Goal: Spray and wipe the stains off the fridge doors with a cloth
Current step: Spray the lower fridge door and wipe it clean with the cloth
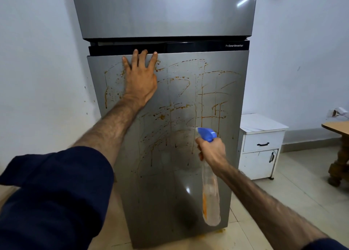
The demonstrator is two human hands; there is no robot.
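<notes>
Spray step in progress on the lower fridge door [188, 193]. Orange-brown stains [198, 98] run in streaks and drips across its upper and middle area; bottom part of that door looks mostly clean. Upper fridge door [164, 13] shows no stains I can make out

Right hand [212, 151] is wrapped around the neck of the spray bottle [210, 196], blue trigger head [206, 134] just off the door, nozzle aimed at the mid-door streaks, a faint mist visible at the tip. Left hand [140, 77] is flat and spread wide against the door just under its top edge, holding nothing, palm sitting on some of the stains

No cloth in view, can't tell where it is

To do this step well, my read:
- keep the nozzle close but not touching the door, sweep top to bottom so runoff passes over the lower streaks
- cover the patch under the left hand too, so move that hand off the door
- wet evenly, don't flood; there's already an orange patch on the floor [283, 183] at the foot of the door
- let dried drips soak briefly before wiping
</notes>
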